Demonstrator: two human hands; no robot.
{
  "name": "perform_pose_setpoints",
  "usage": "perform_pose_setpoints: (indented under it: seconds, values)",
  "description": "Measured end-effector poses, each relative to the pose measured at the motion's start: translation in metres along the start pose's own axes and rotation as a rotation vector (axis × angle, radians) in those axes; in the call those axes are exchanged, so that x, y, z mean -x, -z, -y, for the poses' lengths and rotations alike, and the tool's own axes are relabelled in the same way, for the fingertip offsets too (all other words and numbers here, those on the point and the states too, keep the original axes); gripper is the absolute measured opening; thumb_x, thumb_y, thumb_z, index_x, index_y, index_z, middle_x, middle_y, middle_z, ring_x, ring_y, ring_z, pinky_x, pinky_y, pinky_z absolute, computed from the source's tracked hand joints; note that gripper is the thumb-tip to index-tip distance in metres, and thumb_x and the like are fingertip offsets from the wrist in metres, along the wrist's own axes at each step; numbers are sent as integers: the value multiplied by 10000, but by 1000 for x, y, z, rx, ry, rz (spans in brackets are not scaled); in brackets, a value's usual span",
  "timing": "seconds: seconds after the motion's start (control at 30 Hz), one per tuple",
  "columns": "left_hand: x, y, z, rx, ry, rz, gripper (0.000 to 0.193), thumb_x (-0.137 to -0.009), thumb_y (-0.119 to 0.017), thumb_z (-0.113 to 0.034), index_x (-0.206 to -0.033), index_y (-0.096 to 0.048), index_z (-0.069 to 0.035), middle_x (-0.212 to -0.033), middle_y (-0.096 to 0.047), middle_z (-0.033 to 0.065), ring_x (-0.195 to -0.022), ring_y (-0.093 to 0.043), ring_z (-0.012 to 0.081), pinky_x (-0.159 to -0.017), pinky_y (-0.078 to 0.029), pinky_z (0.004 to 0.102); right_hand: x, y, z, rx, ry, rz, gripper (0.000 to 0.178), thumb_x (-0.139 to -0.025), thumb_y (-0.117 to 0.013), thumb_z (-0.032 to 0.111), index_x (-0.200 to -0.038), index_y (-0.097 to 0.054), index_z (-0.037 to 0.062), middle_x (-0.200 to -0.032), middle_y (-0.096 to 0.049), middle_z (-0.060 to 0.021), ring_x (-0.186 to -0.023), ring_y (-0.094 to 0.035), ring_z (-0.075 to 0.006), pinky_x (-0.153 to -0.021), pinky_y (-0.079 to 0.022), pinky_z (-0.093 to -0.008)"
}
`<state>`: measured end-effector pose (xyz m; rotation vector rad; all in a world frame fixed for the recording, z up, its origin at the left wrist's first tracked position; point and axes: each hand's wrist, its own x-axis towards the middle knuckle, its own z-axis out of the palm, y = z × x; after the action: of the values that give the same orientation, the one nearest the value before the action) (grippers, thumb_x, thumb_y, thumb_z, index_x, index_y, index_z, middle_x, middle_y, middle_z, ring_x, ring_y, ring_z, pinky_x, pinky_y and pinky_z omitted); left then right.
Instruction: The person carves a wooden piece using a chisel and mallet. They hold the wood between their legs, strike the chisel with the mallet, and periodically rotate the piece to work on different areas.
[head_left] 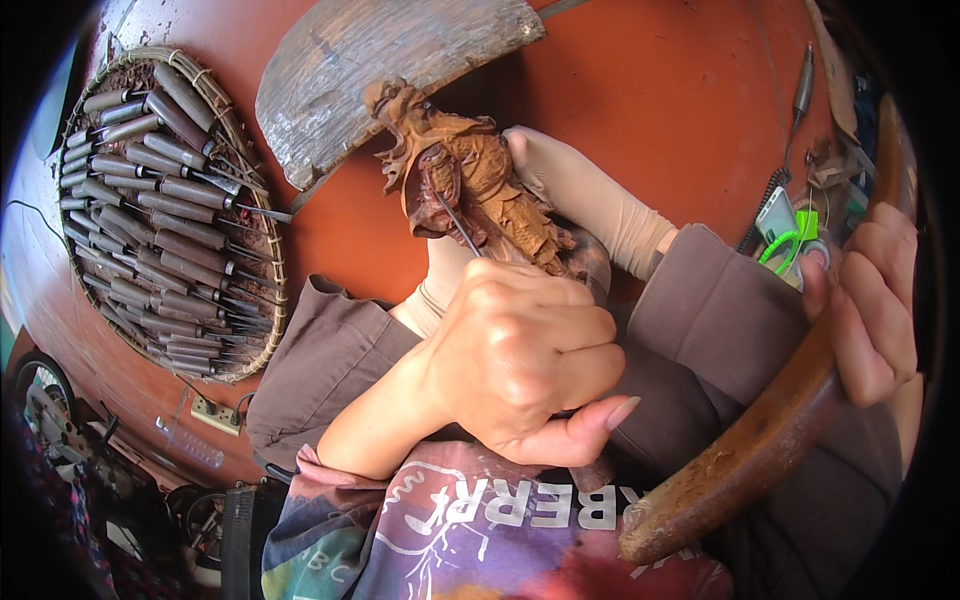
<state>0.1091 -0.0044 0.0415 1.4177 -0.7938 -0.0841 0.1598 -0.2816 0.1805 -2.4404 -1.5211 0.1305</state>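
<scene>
My left hand [530, 360] is wrapped round a carving chisel [459, 226], whose thin metal shaft comes out above the fist. The end of its handle shows below the hand. The chisel's tip meets a reddish-brown wood carving [470, 170] of a robed figure with detailed folds and scale-like relief. At the right, my right hand [868, 300] grips a curved wooden mallet [740, 460], its thick end hanging low in front of my shirt, apart from the chisel. My feet in beige socks [590, 195] flank the carving's lower part, which my left hand partly hides.
A round woven basket [275, 235] full of wood-handled chisels sits at the left. Behind the carving lies a weathered, half-round wooden board [380, 70]. Near my right knee are a phone-like device [775, 215], a bright green loop and a coiled-cord tool [803, 85]. A power strip [215, 412] lies lower left.
</scene>
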Motion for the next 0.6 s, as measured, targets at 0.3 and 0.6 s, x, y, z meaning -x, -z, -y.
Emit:
perform_pose_setpoints:
  seconds: [0.3, 0.6]
  values:
    - [-22, 8, -7, -17, -25, 149, 329, -843, -641, -300, -599, -571, -90, -599, -503, 35, -501, -531, 202, -415, -348, 350, 2, 6, 11, -33, -144, 85, 444, -731, -795, -109, -1030, -473, -46, -859, -568, -193, -694, -556, -318, -629, -486, -525]
    - [-21, 20, -37, 12, 31, 228, 368, -891, -607, -383, -626, -575, -129, -675, -557, -3, -551, -516, 142, -425, -293, 274, 21, 2, 4, -169, -102, 64, 483, -736, -787, -107, -1061, -440, -24, -814, -554, -170, -667, -528, -293, -603, -460, -498]
